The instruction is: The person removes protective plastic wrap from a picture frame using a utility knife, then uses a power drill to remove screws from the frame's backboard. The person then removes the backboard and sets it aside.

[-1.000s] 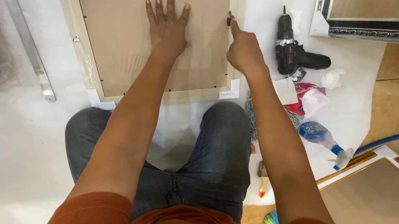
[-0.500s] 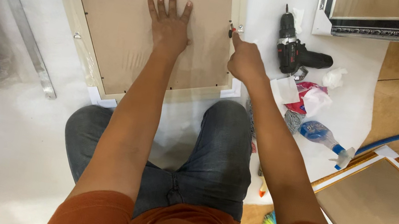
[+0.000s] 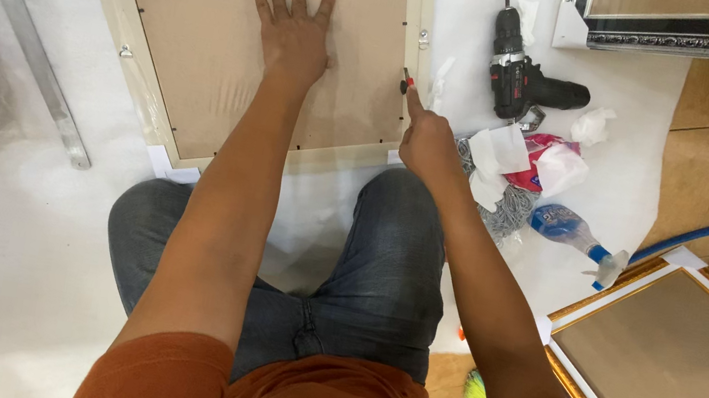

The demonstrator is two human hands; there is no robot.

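A cream picture frame [image 3: 142, 92] lies face down on the floor, its brown backing board [image 3: 211, 22] covered in clear film. My left hand [image 3: 295, 26] presses flat on the board, fingers spread. My right hand [image 3: 428, 135] is at the frame's right rail near the lower corner, pinching a small red-handled tool [image 3: 406, 81] with its tip against the backing's edge. I sit on the floor in jeans, knees below the frame.
A black cordless drill [image 3: 524, 74] lies right of the frame. Crumpled white tissues and a red packet [image 3: 534, 157] sit below it, with a blue spray bottle [image 3: 574, 234]. A gold-edged frame [image 3: 681, 369] lies at right, a dark ornate frame [image 3: 688, 39] at the top.
My right hand has slid down the frame's right rail toward the lower corner. My left hand stays flat on the board.
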